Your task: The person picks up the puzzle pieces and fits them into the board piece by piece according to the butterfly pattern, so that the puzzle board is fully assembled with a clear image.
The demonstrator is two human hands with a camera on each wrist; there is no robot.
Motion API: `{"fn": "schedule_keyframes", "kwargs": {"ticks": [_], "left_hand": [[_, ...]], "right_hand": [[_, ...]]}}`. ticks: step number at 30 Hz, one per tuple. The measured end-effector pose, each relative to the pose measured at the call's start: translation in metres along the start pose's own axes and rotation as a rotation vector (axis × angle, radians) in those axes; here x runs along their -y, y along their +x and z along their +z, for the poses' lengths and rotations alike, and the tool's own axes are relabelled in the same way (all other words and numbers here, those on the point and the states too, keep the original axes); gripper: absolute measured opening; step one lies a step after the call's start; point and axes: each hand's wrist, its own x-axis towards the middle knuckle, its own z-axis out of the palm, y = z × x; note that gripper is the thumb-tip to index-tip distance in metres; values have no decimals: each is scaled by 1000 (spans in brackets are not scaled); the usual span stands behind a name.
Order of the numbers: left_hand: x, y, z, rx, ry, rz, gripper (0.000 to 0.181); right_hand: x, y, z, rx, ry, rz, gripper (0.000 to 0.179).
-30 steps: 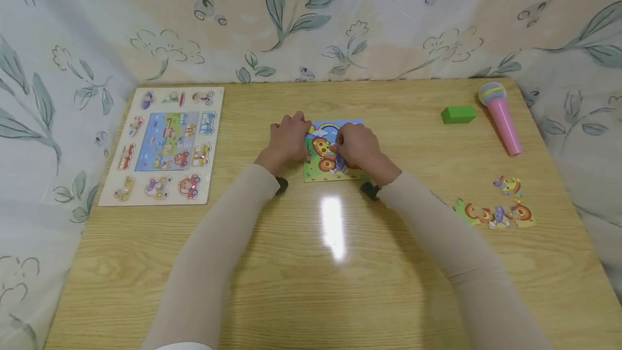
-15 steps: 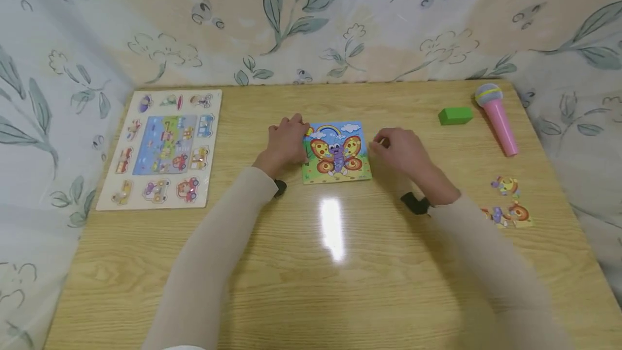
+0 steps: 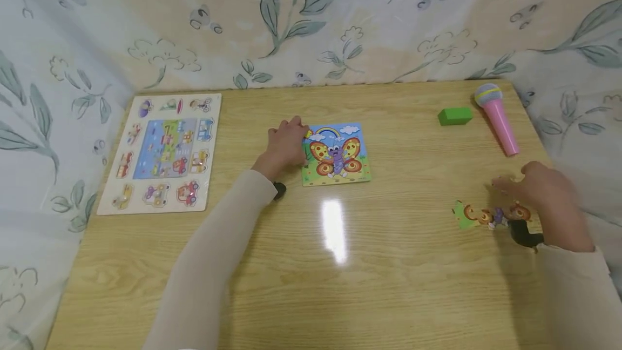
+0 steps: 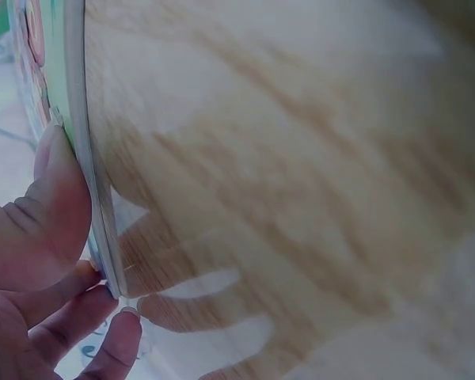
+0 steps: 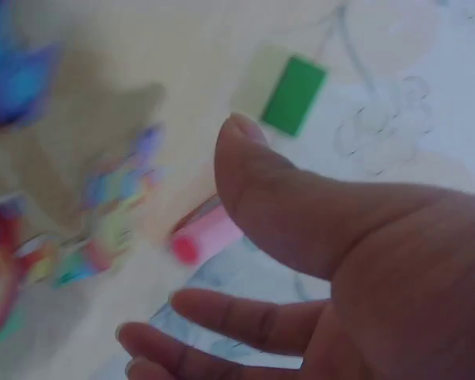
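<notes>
My left hand [image 3: 285, 146] holds the left edge of a square butterfly jigsaw puzzle [image 3: 336, 156] lying in the middle of the table. In the left wrist view its thumb [image 4: 62, 198] presses against the puzzle's edge, and the other fingers bend around the corner. Over at the right, my right hand [image 3: 551, 193] reaches above loose puzzle pieces [image 3: 467, 217] with thumb and fingers spread. Nothing lies between them in the right wrist view, where colourful pieces [image 5: 115, 186] appear blurred. In the head view the hand partly hides the pieces under it.
A wooden vehicle puzzle board [image 3: 104, 188] lies at the left of the table. A green block [image 3: 455, 116] and a pink toy microphone [image 3: 500, 123] lie at the back right. Floral cloth [image 3: 311, 42] stands around the table's back and sides.
My right hand has left the butterfly puzzle and moved right, to above the loose pieces, its fingers spreading. The left hand has stayed at the puzzle's left edge.
</notes>
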Motion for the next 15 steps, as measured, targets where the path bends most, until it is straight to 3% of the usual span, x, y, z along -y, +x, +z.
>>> {"fn": "schedule_keyframes", "kwargs": {"ticks": [6, 9, 15], "left_hand": [[1, -3, 3, 9, -37, -14, 87], [2, -2, 3, 0, -38, -4, 87], [-1, 3, -3, -44, -39, 25, 85]], "right_hand": [[-8, -5, 12, 38, -16, 88, 66], [-11, -3, 20, -9, 3, 100, 64], [-14, 2, 21, -27, 50, 135, 62]]}}
